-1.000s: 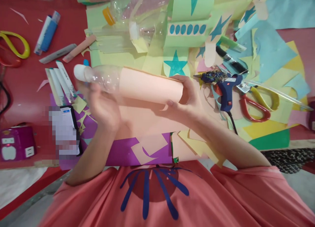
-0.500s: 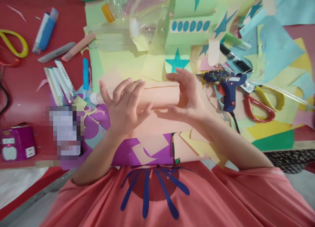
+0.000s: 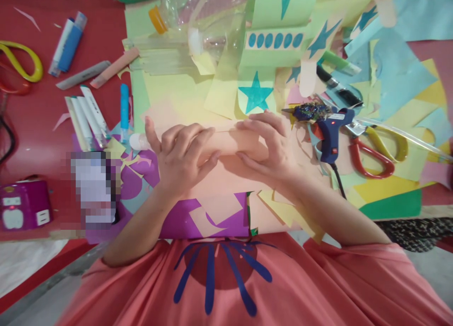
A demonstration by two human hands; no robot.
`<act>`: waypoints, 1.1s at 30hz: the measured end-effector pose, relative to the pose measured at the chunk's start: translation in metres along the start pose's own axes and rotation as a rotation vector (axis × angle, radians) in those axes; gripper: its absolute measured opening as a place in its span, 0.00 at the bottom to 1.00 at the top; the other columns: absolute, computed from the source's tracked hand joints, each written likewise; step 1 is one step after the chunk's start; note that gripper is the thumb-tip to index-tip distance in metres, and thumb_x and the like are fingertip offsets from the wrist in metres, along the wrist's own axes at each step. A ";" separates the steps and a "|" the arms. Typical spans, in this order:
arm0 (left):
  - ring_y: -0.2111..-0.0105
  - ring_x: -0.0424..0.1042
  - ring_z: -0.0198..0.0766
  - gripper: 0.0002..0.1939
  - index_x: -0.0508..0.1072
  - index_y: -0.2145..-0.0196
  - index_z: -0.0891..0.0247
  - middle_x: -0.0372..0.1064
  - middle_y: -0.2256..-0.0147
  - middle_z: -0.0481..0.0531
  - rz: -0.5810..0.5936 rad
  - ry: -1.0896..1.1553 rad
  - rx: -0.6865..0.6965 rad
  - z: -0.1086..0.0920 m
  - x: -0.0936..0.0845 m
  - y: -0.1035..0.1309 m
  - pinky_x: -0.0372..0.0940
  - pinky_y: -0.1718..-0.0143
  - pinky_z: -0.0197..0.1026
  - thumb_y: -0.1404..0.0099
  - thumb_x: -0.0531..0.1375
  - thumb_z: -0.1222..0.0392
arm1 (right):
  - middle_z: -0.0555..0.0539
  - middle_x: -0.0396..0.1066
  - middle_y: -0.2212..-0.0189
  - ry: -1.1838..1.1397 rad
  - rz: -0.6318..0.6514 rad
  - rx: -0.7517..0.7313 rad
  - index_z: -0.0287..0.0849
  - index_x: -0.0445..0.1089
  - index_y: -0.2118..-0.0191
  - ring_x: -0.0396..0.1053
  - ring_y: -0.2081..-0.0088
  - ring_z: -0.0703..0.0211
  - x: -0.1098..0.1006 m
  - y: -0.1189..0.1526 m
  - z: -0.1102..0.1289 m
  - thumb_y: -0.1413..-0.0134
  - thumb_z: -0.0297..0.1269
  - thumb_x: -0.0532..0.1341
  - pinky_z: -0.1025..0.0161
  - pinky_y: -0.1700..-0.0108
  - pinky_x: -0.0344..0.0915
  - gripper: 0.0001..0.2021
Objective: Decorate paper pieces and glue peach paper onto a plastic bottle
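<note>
Moved right hand [image 3: 269,144] in toward left hand [image 3: 184,156] since half a second ago. Holding paper-wrapped bottle [image 3: 228,143] with both, fingers bent over, thumbs on near side. Lying sideways under both, neither nearer, white cap [image 3: 138,142] past left hand.

Worktop [image 3: 33,128], left to right

Near edge, far left: purple box [image 3: 26,205], white apple mark; phone [image 3: 94,189] close by, screen blurred. Farther in: white markers [image 3: 95,110] bunched, gray marker [image 3: 83,75] aslant. Near edge, right: green paper [image 3: 392,205]; dark patterned cloth [image 3: 410,234] just beyond. Farther in: scissors [image 3: 356,147], red and yellow handles.
</note>
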State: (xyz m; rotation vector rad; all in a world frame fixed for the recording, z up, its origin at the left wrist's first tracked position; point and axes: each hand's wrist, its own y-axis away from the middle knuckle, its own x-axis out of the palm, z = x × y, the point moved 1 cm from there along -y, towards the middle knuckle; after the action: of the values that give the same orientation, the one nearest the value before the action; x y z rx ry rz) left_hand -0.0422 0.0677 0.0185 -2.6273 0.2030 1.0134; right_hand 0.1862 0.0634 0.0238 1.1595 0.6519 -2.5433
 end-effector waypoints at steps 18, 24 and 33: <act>0.61 0.73 0.41 0.15 0.71 0.50 0.56 0.76 0.60 0.49 -0.114 -0.567 0.585 0.004 -0.033 0.006 0.62 0.47 0.49 0.34 0.63 0.55 | 0.47 0.72 0.57 0.496 -0.084 -0.163 0.52 0.69 0.49 0.65 0.52 0.51 0.003 0.014 0.008 0.38 0.39 0.56 0.46 0.42 0.63 0.13; 0.50 0.72 0.49 0.25 0.63 0.40 0.57 0.73 0.50 0.55 0.044 -0.547 0.514 -0.003 -0.032 0.006 0.61 0.44 0.54 0.32 0.60 0.53 | 0.44 0.73 0.55 0.513 -0.146 -0.265 0.45 0.69 0.51 0.65 0.52 0.52 0.003 0.009 0.012 0.40 0.35 0.57 0.49 0.44 0.65 0.12; 0.54 0.73 0.43 0.20 0.65 0.42 0.62 0.75 0.55 0.55 0.103 -0.621 0.640 -0.013 -0.024 0.001 0.64 0.49 0.45 0.30 0.57 0.60 | 0.47 0.74 0.60 0.537 -0.158 -0.290 0.46 0.69 0.49 0.65 0.56 0.55 0.002 0.009 0.020 0.39 0.32 0.57 0.52 0.45 0.64 0.14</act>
State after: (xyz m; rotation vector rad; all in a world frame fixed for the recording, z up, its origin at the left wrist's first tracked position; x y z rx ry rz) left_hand -0.0521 0.0626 0.0431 -1.6682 0.4291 1.4492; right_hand 0.1756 0.0449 0.0311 1.7442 1.2302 -2.1444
